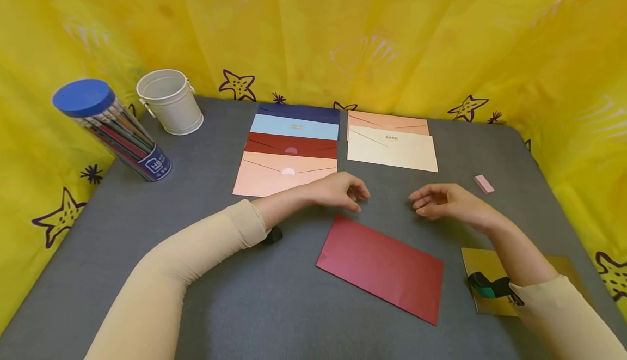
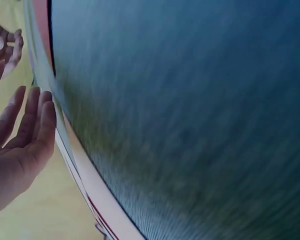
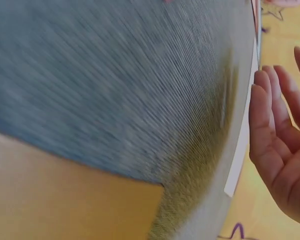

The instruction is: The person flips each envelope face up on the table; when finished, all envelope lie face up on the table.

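Observation:
My left hand [image 1: 338, 190] hovers with loosely bent fingers by the lower right corner of the pale pink envelope [image 1: 264, 177], holding nothing. Across a gap, my right hand [image 1: 443, 201] is also empty, its fingers relaxed and pointing left. Below and between the hands lies a plain dark red envelope [image 1: 382, 267], tilted on the grey table. Under my right forearm is a gold envelope [image 1: 477, 270], partly hidden by the arm. In the left wrist view, the left hand [image 2: 25, 135] shows spread fingers; the right wrist view shows the right hand [image 3: 282, 145] likewise.
Dark blue [image 1: 299, 111], light blue [image 1: 269, 126] and red [image 1: 264, 143] envelopes overlap above the pink one. A cream envelope [image 1: 392, 153] partly covers a peach one [image 1: 387, 122]. A pencil tub [image 1: 115, 131] and white bucket [image 1: 171, 107] stand left; a pink eraser [image 1: 484, 184] lies right.

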`<state>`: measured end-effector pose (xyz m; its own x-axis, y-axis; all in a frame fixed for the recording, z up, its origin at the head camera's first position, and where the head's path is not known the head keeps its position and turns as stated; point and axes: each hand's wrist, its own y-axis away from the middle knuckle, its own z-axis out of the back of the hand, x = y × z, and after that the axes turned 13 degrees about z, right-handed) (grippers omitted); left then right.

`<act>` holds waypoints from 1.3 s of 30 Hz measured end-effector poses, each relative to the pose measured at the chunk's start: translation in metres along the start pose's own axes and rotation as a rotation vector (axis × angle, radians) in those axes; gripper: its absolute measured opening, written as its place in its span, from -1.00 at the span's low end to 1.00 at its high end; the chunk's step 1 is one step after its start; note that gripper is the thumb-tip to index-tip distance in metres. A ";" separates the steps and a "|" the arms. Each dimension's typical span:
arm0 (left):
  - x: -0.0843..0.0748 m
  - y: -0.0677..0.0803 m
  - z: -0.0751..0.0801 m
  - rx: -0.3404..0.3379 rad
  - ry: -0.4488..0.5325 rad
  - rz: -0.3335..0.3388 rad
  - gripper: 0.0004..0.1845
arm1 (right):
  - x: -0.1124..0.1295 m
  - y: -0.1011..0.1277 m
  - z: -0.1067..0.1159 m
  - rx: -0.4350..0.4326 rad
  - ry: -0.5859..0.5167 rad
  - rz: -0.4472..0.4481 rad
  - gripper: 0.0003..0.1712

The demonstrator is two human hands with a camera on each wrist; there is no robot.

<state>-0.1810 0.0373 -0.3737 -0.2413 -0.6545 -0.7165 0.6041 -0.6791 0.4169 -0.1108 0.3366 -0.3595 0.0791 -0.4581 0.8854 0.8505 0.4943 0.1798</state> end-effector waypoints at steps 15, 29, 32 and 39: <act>-0.007 0.024 -0.030 0.036 -0.306 0.008 -0.35 | 0.007 0.001 -0.043 0.190 0.237 0.087 -0.56; -0.006 0.025 -0.033 -0.047 -0.448 0.070 -0.40 | 0.019 -0.001 -0.069 0.112 0.519 0.117 -0.57; -0.006 0.024 -0.033 -0.050 -0.441 0.064 -0.39 | 0.019 -0.001 -0.070 0.102 0.521 0.120 -0.56; -0.002 0.023 -0.025 -0.008 -0.301 0.006 -0.48 | 0.021 -0.002 -0.065 0.130 0.364 0.096 -0.59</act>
<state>-0.1477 0.0313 -0.3772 -0.4514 -0.7281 -0.5159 0.6117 -0.6734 0.4152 -0.0766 0.2781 -0.3692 0.3539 -0.6255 0.6954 0.7591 0.6264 0.1772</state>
